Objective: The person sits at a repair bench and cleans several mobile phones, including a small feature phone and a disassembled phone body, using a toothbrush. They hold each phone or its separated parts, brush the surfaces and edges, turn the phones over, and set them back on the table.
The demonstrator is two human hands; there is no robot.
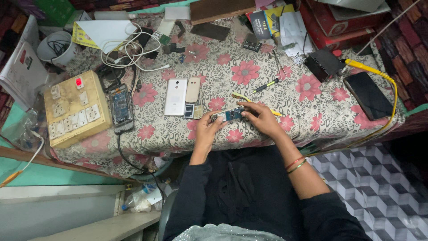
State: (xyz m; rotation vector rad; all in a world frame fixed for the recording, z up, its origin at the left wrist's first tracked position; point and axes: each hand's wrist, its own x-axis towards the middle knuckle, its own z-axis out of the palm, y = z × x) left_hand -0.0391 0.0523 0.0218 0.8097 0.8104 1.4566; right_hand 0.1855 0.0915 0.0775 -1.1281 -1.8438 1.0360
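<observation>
My left hand [207,127] and my right hand [263,118] both hold a small opened phone [228,115] with its blue circuit board showing, just above the near edge of the table. The left hand grips its left end, the right hand its right end. Yellow tweezers [243,97] lie on the cloth right behind the phone. A small screwdriver [265,85] with a yellow and black handle lies farther back.
The table has a floral cloth [249,67]. A white phone back [175,96], a gold phone [193,89] and a battery [193,111] lie left of my hands. An opened phone [121,107] leans beside a yellow socket board [76,109]. White cables [129,51], a black tablet [368,95] and a black box [323,63] sit around.
</observation>
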